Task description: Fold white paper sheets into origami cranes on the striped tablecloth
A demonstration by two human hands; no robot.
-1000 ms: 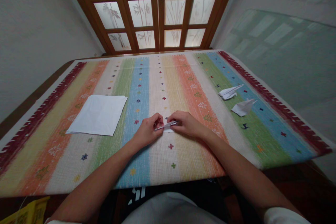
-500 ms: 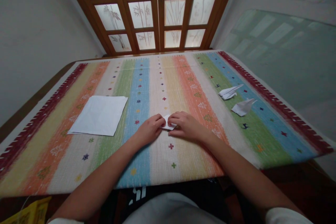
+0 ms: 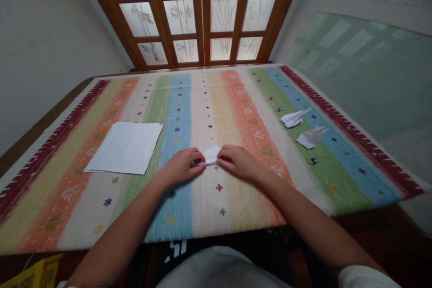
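A small piece of folded white paper (image 3: 211, 155) lies low over the striped tablecloth, right in front of me. My left hand (image 3: 184, 164) pinches its left end between thumb and fingers. At the paper's right end, my right hand (image 3: 238, 160) is closed in a pinch as well. Between the two hands the paper's pointed upper part shows, while its ends are partly hidden by my fingers.
Left of my hands lies a stack of white square sheets (image 3: 126, 147). Two folded white paper birds, one farther off (image 3: 293, 119) and another paper bird (image 3: 310, 138) nearer, sit at the right. The striped tablecloth (image 3: 219, 202) covers the table; a yellow crate-like object (image 3: 37, 274) is below its left corner.
My left hand has shifted left and the hands are farther apart. More of the folded paper shows between them, its point now upward.
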